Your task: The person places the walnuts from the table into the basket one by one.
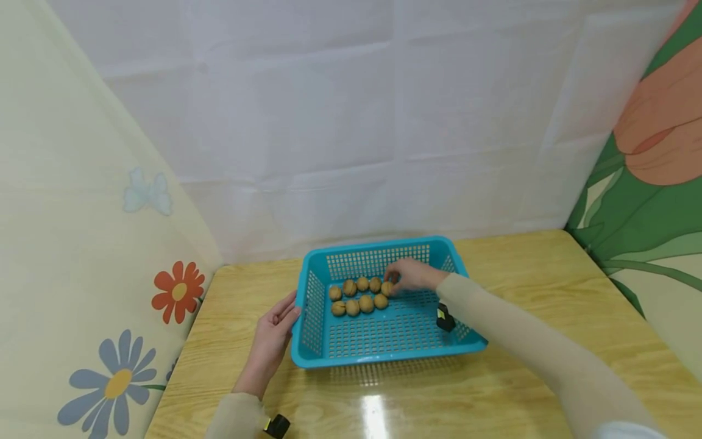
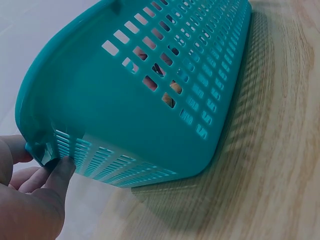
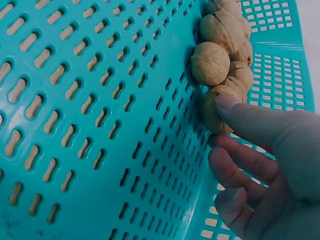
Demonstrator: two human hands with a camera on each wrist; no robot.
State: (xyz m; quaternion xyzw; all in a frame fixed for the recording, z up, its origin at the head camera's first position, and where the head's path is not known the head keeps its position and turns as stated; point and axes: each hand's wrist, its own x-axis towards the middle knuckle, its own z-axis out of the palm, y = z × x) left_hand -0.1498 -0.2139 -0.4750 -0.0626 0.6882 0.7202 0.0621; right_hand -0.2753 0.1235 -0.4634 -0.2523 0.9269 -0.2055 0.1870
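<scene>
A blue plastic basket (image 1: pixel 395 352) with slotted sides stands on the wooden table, several walnuts (image 1: pixel 366 303) lined up inside it in two rows. At the basket's left side, my left hand (image 1: pixel 274 326) grips the rim (image 2: pixel 30 80) between thumb and fingers. My right hand (image 1: pixel 411 274) reaches in over the right side and pinches the walnut (image 3: pixel 215 117) at the right end of the back row. Its thumb (image 3: pixel 245 112) lies on top of that walnut, the other fingers curled beneath. The neighbouring walnut (image 3: pixel 210 63) sits close by, not touched by the hand.
Wood-grain table (image 1: pixel 526 262) surface surrounds the basket. A white cloth (image 1: pixel 307 152) hangs right behind the table. Flower-printed curtains (image 1: pixel 178 292) stand at the left and right sides.
</scene>
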